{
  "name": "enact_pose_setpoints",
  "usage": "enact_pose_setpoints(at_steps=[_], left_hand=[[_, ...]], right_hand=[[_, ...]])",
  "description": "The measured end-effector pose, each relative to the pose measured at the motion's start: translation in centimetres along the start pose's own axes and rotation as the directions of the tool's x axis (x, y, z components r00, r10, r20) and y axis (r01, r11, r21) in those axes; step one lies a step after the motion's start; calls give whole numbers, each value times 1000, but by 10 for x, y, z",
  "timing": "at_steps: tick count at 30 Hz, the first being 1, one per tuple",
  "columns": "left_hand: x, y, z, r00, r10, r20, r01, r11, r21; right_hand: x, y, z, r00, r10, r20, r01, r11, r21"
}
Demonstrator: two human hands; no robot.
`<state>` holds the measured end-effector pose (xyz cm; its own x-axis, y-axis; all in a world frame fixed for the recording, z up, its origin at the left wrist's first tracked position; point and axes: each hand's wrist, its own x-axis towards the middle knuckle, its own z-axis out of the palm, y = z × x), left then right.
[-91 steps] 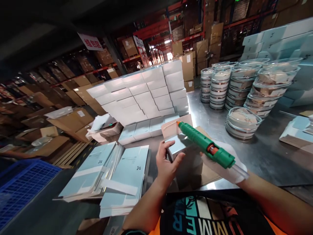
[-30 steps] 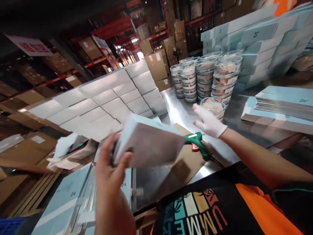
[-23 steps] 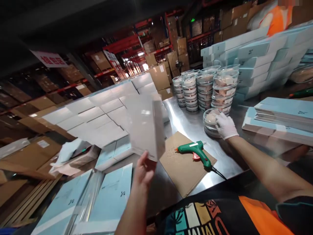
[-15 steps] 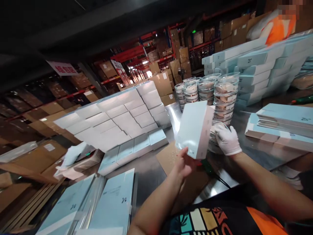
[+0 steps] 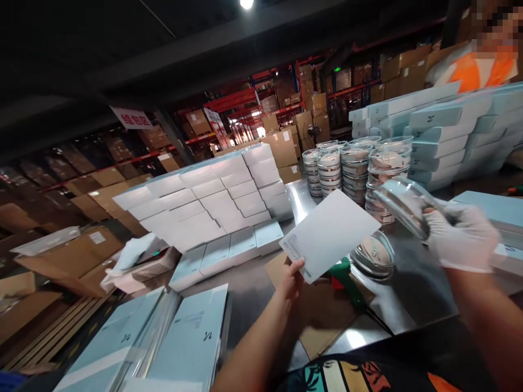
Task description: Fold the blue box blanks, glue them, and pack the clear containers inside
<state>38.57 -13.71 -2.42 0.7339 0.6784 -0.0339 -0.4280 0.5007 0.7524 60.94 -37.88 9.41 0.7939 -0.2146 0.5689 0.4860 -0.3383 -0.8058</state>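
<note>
My bare left hand pinches a white box by its lower left corner. The box is tilted, with its broad pale face toward me and small print along one end. On the right, my white-gloved right hand grips a round clear-lidded container by its edge, held tilted in the air; the glove is somewhat blurred. Below and between the hands, another round container rests on the metal table. Beside it lies a green tool with a red part and a black cord, partly behind the box.
Stacks of round containers stand behind my hands. A wall of white boxes rises at the left, more boxes at the right. Flat blue sheets lie front left. Brown cardboard covers part of the table. A person in an orange vest is at far right.
My right hand has lifted a round container from the pile and carried it right. The box in my left hand has turned, its broad face now toward me. The green tool shows more.
</note>
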Motion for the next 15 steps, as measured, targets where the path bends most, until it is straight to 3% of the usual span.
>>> enact_pose_setpoints(at_steps=[2,4,5,8,10,13,14,15], left_hand=[[-14,15,-22,990,133,-49,-128,987,95],[-30,26,-41,981,182,-62,-170,973,153],[-38,29,-50,980,187,-70,-174,971,164],[-59,28,-70,980,176,-88,-162,975,153],[-69,22,-79,985,153,-81,-142,981,130],[-80,8,-86,992,113,-63,-107,990,92],[-83,4,-87,993,103,-55,-98,992,80],[-86,1,-88,994,97,-47,-93,993,68]], right_hand=[[11,-15,-7,1000,-8,-7,9,993,121],[15,-31,-12,981,-23,193,-34,957,288],[14,-39,-12,943,-13,334,-107,934,340],[1,-65,-11,746,2,665,-304,890,339],[-17,-83,-9,654,-105,749,-262,897,355],[-47,-102,-6,511,-370,776,-51,888,457],[-54,-103,-6,484,-445,754,9,864,504],[-58,-102,-5,485,-499,718,54,836,545]])
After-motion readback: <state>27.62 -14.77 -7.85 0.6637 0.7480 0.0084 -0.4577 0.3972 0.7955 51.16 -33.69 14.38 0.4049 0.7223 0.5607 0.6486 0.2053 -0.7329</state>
